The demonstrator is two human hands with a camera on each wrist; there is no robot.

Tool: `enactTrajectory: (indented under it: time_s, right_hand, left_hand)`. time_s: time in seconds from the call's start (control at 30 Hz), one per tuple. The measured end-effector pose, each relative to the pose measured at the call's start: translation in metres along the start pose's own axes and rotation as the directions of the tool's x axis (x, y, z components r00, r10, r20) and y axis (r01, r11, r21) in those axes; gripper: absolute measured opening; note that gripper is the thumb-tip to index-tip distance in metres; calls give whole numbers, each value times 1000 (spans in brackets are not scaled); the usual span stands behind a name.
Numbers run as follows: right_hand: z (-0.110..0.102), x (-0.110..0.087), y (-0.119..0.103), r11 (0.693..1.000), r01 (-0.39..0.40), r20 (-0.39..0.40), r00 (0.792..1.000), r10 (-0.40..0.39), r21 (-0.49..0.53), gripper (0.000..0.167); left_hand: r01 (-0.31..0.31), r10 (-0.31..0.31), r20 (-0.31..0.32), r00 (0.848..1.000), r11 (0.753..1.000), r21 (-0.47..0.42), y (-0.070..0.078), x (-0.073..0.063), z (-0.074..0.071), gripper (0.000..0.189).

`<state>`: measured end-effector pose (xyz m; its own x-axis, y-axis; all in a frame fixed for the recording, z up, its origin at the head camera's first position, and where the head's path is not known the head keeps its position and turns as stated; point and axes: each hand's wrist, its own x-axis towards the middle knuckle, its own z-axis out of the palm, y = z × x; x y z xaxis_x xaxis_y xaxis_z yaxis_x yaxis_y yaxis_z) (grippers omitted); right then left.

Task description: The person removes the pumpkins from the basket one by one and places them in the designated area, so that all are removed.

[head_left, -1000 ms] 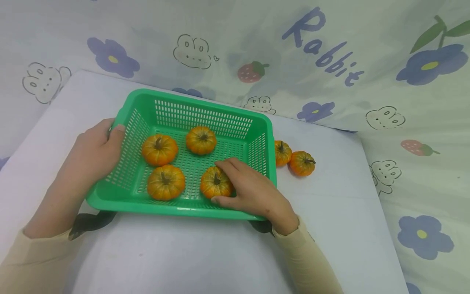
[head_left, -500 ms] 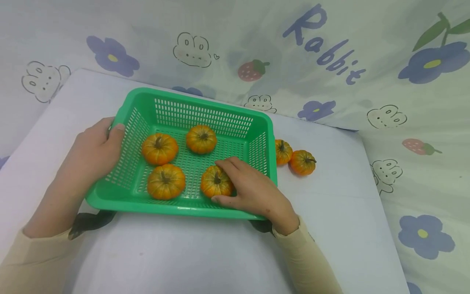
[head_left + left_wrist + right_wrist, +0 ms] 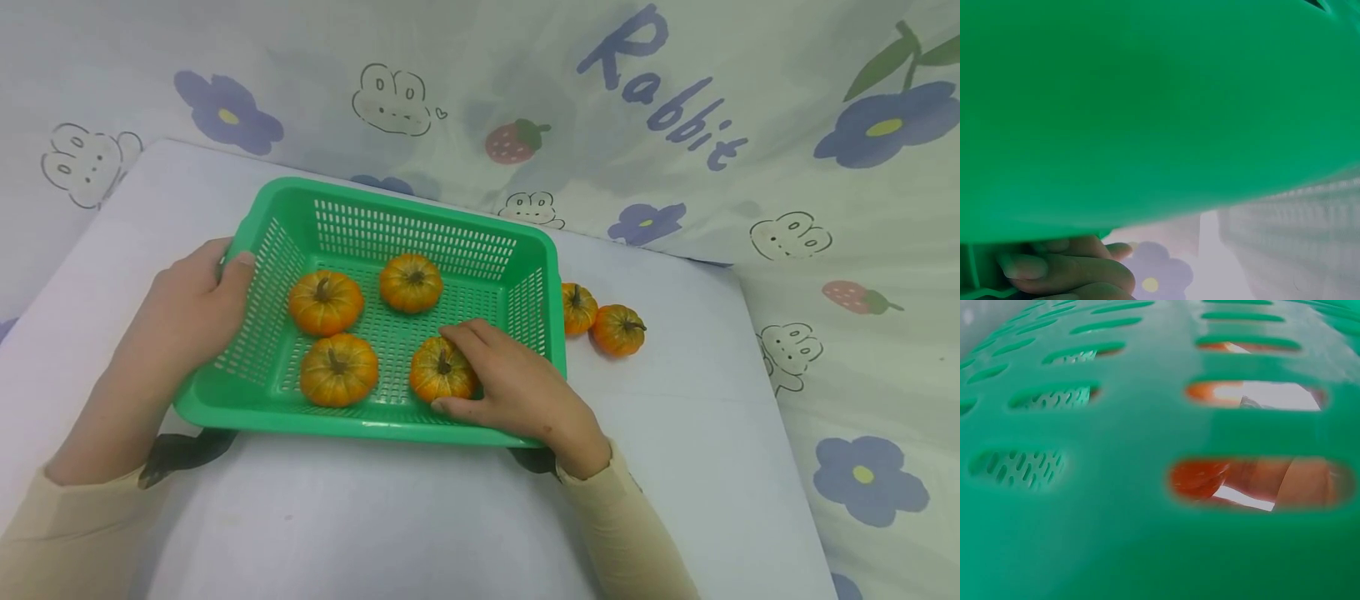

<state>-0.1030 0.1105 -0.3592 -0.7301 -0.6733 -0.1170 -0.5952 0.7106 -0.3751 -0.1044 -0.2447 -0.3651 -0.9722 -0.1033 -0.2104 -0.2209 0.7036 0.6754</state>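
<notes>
A green slotted plastic basket stands on the table with several small orange pumpkins in it. My left hand grips its left rim, thumb on top; in the left wrist view curled fingers show beneath the green rim. Inside the basket, at the front right, my right hand holds a pumpkin, thumb at the near side and fingers over the far side. Left of it lie two pumpkins, one at the front and one behind. Another pumpkin sits at the back middle.
Two more pumpkins lie on the white table just right of the basket, one partly hidden by its rim, the other beside it. A patterned cloth with rabbits and flowers rises behind the table and at its right.
</notes>
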Motion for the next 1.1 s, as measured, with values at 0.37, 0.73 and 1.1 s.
enactTrajectory:
  time_s: [0.37, 0.73, 1.1]
  right_hand:
    - [0, 1, -1, 1000, -4, -4, 1000, 4, 6, 79]
    - [0, 1, 0, 1000, -3, -2, 1000, 3, 4, 79]
    - [1, 0, 0, 1000, 1, 1, 1000, -1, 5, 79]
  left_hand:
    - [-6, 6, -5, 1000, 1000, -10, -1, 0, 0, 73]
    - [-9, 9, -7, 1000, 1000, -19, 0, -1, 1, 73]
    - [0, 0, -3, 1000, 1000, -15, 0, -1, 1, 74]
